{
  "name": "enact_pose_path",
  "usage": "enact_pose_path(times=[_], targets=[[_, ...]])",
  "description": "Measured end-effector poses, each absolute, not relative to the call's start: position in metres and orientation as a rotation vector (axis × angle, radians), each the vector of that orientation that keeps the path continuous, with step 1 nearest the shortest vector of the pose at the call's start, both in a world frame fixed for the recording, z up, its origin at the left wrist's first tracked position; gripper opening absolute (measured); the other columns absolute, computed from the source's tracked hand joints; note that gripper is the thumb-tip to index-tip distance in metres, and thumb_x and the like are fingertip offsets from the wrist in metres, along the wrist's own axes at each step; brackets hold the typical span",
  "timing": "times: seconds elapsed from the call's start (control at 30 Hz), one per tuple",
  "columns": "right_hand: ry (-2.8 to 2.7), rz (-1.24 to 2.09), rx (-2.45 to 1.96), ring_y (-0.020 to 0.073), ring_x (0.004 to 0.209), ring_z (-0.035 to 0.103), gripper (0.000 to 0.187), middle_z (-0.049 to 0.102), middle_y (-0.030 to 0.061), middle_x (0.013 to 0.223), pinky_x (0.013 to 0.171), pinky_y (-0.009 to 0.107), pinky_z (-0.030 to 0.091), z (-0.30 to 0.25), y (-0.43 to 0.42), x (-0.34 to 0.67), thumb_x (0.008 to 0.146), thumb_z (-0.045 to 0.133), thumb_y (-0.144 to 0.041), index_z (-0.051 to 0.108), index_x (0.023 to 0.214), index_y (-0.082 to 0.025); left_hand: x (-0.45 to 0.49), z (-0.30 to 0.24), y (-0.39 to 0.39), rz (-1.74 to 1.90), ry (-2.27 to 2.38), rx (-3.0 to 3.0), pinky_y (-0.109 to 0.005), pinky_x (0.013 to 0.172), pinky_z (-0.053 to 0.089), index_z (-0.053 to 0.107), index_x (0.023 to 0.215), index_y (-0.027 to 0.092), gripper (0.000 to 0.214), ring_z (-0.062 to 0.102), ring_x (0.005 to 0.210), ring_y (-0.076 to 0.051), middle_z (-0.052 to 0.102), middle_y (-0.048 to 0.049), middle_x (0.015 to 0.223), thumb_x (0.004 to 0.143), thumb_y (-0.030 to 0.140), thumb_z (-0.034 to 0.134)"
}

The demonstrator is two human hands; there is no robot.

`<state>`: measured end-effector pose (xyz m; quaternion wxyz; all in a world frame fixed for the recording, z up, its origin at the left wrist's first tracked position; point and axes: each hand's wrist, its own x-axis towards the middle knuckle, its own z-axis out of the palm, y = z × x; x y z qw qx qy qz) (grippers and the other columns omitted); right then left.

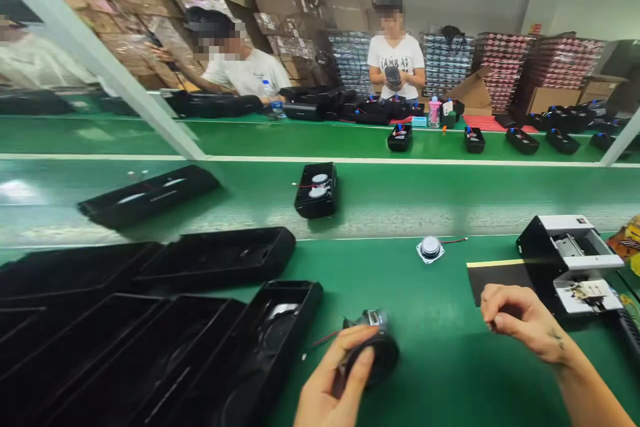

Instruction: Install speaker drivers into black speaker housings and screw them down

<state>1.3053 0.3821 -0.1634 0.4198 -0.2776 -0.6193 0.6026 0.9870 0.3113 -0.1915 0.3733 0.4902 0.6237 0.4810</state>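
One speaker (pixel 384 359) is clamped by its rim in our left hand (pixel 334 377), presumably for steadiness; our right hand (pixel 525 325) has fingertips together, contents unclear.

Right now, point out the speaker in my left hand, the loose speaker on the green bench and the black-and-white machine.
Held speaker (pixel 384 356): head view, on its dark round face.
Loose speaker (pixel 431 248): head view, on its round raised middle.
Black-and-white machine (pixel 544 265): head view, on its black side.
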Motion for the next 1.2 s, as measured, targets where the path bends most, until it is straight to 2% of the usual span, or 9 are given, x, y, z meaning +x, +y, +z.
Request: enact_pose_path(times=[0.17, 0.3, 0.43, 0.53, 0.6, 0.7, 0.93, 1.2], targets=[[-1.625, 1.404, -0.901, 0.0142, 0.071, 0.059, 0.02, 0.071, 0.0024, 0.081, 0.067, 0.026, 0.045, -0.168, 0.376, 1.304, 0.093, 0.078, -0.045, 0.083, 0.095, -0.025, 1.051, -0.194, 0.335, 1.004, 1.15, 1.218, -0.041, 0.098, 0.059, 0.067, 0.103, 0.02, 0.055, 0.073, 0.109, -0.029, 0.073, -0.0147, 0.127, 0.091, 0.074, 0.062], [-1.617, 1.443, -1.111, 0.0155, 0.073, 0.062, 0.024, 0.072, 0.0026, 0.081, 0.068, 0.026, 0.047, -0.176, 0.375, 1.3, 0.092, 0.075, -0.045, 0.081, 0.093, -0.022, 1.08, -0.203, 0.363, 0.833, 1.048, 1.303, -0.039, 0.097, 0.054, 0.061, 0.104, 0.021, 0.044, 0.067, 0.104, -0.025, 0.072, -0.0095, 0.11, 0.095, 0.064, 0.061], [-1.689, 1.323, -1.249, 0.0167, 0.074, 0.063, 0.022, 0.071, 0.0033, 0.082, 0.068, 0.027, 0.047, -0.187, 0.377, 1.299, 0.094, 0.07, -0.039, 0.077, 0.085, -0.02, 1.086, -0.209, 0.372, 0.74, 1.022, 1.331, -0.034, 0.093, 0.052, 0.063, 0.108, 0.021, 0.037, 0.062, 0.097, -0.022, 0.068, -0.005, 0.103, 0.096, 0.056, 0.059], [-1.771, 1.203, -1.278, 0.0182, 0.08, 0.065, 0.021, 0.072, 0.0053, 0.089, 0.072, 0.029, 0.049, -0.191, 0.376, 1.295, 0.099, 0.063, -0.035, 0.077, 0.09, -0.021, 1.084, -0.209, 0.372, 0.675, 1.003, 1.329, -0.033, 0.093, 0.05, 0.065, 0.109, 0.02, 0.034, 0.062, 0.098, -0.022, 0.07, -0.0047, 0.104, 0.098, 0.052, 0.056], [-1.798, 1.169, -1.293, 0.0183, 0.078, 0.066, 0.022, 0.072, 0.0056, 0.089, 0.069, 0.028, 0.05, -0.192, 0.376, 1.292, 0.1, 0.061, -0.034, 0.077, 0.092, -0.022, 1.083, -0.208, 0.371, 0.655, 1.003, 1.347, -0.034, 0.096, 0.049, 0.067, 0.11, 0.02, 0.032, 0.063, 0.102, -0.023, 0.072, -0.0057, 0.109, 0.099, 0.047, 0.055], [-1.77, 1.155, -1.35, 0.0169, 0.074, 0.064, 0.019, 0.07, 0.0046, 0.086, 0.062, 0.025, 0.049, -0.192, 0.374, 1.287, 0.099, 0.062, -0.033, 0.075, 0.09, -0.022, 1.083, -0.206, 0.37, 0.686, 1.018, 1.42, -0.034, 0.098, 0.05, 0.07, 0.11, 0.02, 0.028, 0.066, 0.106, -0.024, 0.074, -0.0073, 0.111, 0.1, 0.04, 0.053], [-1.679, 1.211, -1.412, 0.0143, 0.069, 0.064, 0.017, 0.067, 0.0011, 0.079, 0.063, 0.023, 0.051, -0.192, 0.37, 1.279, 0.095, 0.063, -0.032, 0.071, 0.085, -0.021, 1.085, -0.202, 0.366, 0.715, 1.024, 1.481, -0.033, 0.101, 0.051, 0.076, 0.112, 0.021, 0.028, 0.068, 0.11, -0.022, 0.074, -0.0086, 0.121, 0.099, 0.03, 0.053], [-1.708, 1.187, -1.408, 0.0154, 0.069, 0.064, 0.015, 0.068, 0.002, 0.079, 0.064, 0.026, 0.052, -0.193, 0.37, 1.277, 0.093, 0.062, -0.029, 0.071, 0.084, -0.021, 1.086, -0.201, 0.366, 0.726, 1.032, 1.515, -0.035, 0.099, 0.054, 0.077, 0.113, 0.021, 0.028, 0.069, 0.108, -0.022, 0.076, -0.0091, 0.121, 0.1, 0.027, 0.053]])
